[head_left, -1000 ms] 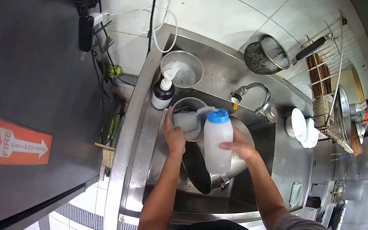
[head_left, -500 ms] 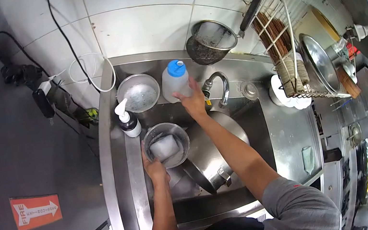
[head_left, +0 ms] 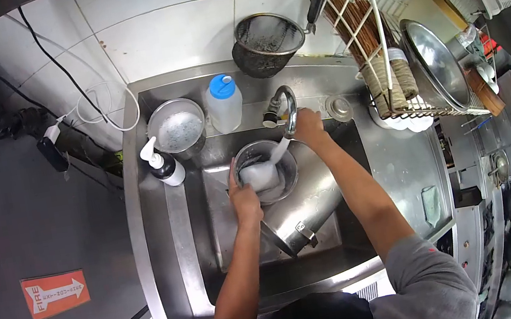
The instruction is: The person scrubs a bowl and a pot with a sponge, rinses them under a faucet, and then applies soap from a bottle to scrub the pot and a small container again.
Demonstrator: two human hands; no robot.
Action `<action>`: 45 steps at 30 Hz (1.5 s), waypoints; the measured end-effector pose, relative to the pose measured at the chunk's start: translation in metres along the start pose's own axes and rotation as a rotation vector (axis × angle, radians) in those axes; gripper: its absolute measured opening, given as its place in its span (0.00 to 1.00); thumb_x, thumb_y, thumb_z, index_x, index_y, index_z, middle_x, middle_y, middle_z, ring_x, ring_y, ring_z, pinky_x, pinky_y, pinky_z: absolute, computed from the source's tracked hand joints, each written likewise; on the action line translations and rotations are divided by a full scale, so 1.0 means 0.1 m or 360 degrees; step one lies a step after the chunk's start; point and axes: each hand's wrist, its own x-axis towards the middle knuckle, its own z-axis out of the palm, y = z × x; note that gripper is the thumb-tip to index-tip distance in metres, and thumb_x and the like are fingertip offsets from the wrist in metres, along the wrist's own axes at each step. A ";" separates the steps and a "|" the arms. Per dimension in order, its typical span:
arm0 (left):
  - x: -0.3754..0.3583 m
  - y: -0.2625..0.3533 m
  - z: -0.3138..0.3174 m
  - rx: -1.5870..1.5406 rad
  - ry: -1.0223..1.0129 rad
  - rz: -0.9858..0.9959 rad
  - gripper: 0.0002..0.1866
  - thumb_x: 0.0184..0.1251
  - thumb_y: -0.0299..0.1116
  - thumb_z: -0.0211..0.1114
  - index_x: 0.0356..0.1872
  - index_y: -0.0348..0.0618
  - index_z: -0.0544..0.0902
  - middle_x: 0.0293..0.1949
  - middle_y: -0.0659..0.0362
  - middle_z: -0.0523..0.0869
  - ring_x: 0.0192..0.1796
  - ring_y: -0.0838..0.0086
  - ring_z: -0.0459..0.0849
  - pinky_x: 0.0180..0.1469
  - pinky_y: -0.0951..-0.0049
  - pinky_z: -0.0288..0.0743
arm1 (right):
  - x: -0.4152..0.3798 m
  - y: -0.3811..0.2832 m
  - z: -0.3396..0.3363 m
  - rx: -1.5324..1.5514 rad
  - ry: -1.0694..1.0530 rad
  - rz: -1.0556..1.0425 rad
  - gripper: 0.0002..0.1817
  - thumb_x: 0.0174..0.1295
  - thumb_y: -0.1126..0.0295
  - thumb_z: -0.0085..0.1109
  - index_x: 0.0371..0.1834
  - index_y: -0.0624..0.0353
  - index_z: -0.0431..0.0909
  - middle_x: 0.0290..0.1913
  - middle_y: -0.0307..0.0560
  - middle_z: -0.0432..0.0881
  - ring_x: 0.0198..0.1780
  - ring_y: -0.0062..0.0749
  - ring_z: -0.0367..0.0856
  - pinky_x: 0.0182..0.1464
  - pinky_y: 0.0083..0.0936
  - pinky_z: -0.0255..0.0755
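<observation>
My left hand (head_left: 246, 203) grips the rim of a round metal bowl (head_left: 293, 173), which holds a white block-like item (head_left: 259, 176) and some liquid. Water streams into the bowl from the curved metal faucet (head_left: 287, 103). Beside the faucet, my right hand (head_left: 309, 125) is closed at its right side; what its fingers hold is hidden. Under and right of the bowl, a large metal pot (head_left: 322, 195) lies tilted in the sink (head_left: 234, 274).
Along the back ledge stand a soapy metal bowl (head_left: 177, 126), a blue-capped bottle (head_left: 225, 105) and a mesh strainer (head_left: 266, 43). A pump bottle (head_left: 166, 167) is at the left. A wire rack (head_left: 375, 24) hangs at the right, above a green cloth (head_left: 431, 206).
My right hand has let go of the blue-capped bottle and moved to the faucet. My left hand has brought the bowl right, under the spout, and water now runs.
</observation>
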 end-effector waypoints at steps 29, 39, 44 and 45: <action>0.89 -0.54 -0.18 -0.0010 -0.0614 -0.0190 0.36 0.61 0.26 0.50 0.72 0.61 0.56 0.64 0.46 0.67 0.58 0.50 0.74 0.50 0.37 0.74 | -0.33 -0.32 1.12 0.0675 0.0580 -0.0476 0.10 0.46 0.64 0.58 0.28 0.57 0.82 0.32 0.51 0.81 0.37 0.42 0.80 0.42 0.39 0.72; 0.43 -0.28 -0.01 -0.0024 -0.0109 -0.0097 0.43 0.46 0.06 0.38 0.69 0.49 0.64 0.58 0.49 0.75 0.50 0.59 0.82 0.51 0.65 0.79 | -0.55 -0.26 0.80 0.0529 0.0231 -0.0395 0.08 0.50 0.70 0.56 0.30 0.60 0.81 0.31 0.59 0.81 0.33 0.50 0.82 0.38 0.41 0.75; 0.33 -0.09 0.11 -0.0087 -0.0130 -0.0246 0.39 0.52 0.08 0.39 0.68 0.50 0.66 0.54 0.50 0.79 0.45 0.64 0.84 0.39 0.69 0.82 | -0.65 -0.37 0.36 0.0500 0.0124 -0.0709 0.13 0.49 0.74 0.58 0.40 0.61 0.81 0.33 0.58 0.83 0.38 0.48 0.84 0.45 0.36 0.77; 0.40 -0.09 0.03 0.0104 -0.0180 -0.0352 0.39 0.52 0.09 0.40 0.69 0.51 0.65 0.52 0.51 0.80 0.35 0.68 0.84 0.20 0.74 0.76 | -0.63 -0.37 0.42 0.0494 0.0126 -0.0707 0.13 0.49 0.74 0.58 0.40 0.61 0.81 0.33 0.58 0.83 0.38 0.48 0.84 0.45 0.36 0.77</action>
